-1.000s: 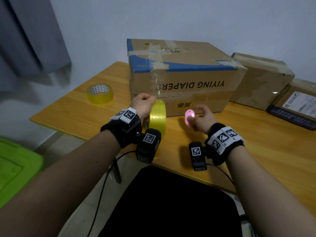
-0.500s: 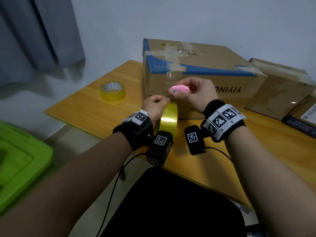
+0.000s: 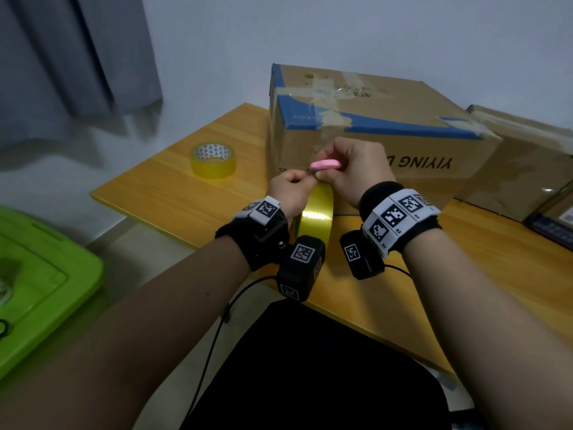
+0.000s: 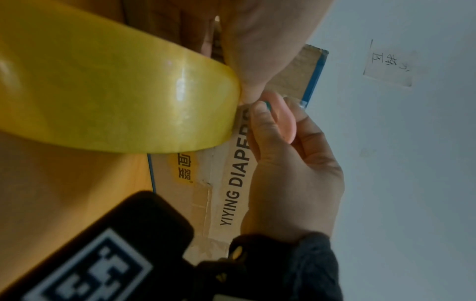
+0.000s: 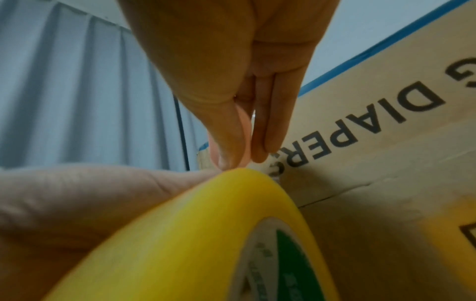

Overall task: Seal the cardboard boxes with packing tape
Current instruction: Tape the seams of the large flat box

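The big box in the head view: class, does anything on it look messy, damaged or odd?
Yes. The box carries old, wrinkled tape crossing untidily on its top and running over the front edge, with a torn-looking patch on the blue stripe. Its printed lettering also reads upside down from here.

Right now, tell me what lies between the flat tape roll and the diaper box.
Head view: only bare table between the flat tape roll and the diaper box.

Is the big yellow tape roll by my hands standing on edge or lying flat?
On edge. The yellow tape roll stands upright on the table, steadied by the left hand; the spare roll lies flat.
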